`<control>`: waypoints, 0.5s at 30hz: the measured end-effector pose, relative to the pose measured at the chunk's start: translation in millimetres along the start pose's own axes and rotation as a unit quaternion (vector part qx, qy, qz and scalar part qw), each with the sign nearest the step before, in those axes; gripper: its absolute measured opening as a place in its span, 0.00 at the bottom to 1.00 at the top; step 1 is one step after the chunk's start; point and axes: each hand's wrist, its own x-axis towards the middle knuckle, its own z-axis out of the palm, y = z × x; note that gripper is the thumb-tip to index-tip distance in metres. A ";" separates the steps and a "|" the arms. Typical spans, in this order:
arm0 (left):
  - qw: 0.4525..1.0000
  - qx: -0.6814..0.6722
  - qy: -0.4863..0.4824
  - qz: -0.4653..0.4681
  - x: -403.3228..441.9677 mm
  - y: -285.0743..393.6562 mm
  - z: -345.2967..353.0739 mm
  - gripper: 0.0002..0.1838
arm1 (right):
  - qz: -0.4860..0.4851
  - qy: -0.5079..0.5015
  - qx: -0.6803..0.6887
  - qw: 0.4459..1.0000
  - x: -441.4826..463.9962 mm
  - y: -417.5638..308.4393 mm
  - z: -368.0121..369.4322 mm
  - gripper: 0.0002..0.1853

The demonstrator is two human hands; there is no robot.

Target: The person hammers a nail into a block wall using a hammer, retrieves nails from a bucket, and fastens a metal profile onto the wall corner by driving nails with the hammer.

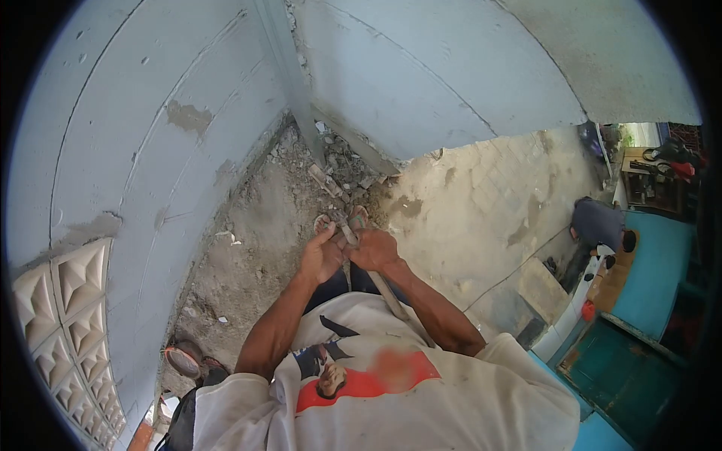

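Note:
A long pale wooden handle [389,295] slants from beside my body up between my hands, over my feet. My right hand [374,250] is closed around it near its far end. Against that end, my left hand [323,254] is curled with the thumb up; what its fingers grip is hidden. Whatever is fixed to the tip of the handle is too small and covered to make out. Just past my hands are my sandalled feet [359,218], standing on broken, dusty ground beside a piece of rubble [326,183].
Grey walls [421,68] meet at a post [289,71] ahead, with rubble [353,167] at its foot. A bucket [183,359] stands at lower left, near patterned vent blocks [81,282]. To the right, beyond the paving [481,195], a person [598,224] bends near a teal wall [654,259].

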 end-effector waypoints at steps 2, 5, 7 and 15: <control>0.999 -0.032 -0.010 0.013 3.9 -21.8 -23.0 0.31 | 0.012 -0.040 -0.009 0.999 -0.6 10.0 1.6 0.34; 0.998 0.042 -0.037 -0.020 13.5 -25.2 -10.3 0.29 | 0.002 -0.047 -0.010 0.999 -7.1 15.0 -6.6 0.36; 0.989 0.035 0.131 -0.051 16.7 -7.1 75.6 0.19 | -0.041 -0.006 -0.013 0.999 -11.4 18.8 -14.3 0.34; 0.997 -0.005 -0.077 -0.001 72.9 17.2 109.0 0.41 | 0.015 0.023 0.340 0.940 -22.1 19.4 -153.3 0.39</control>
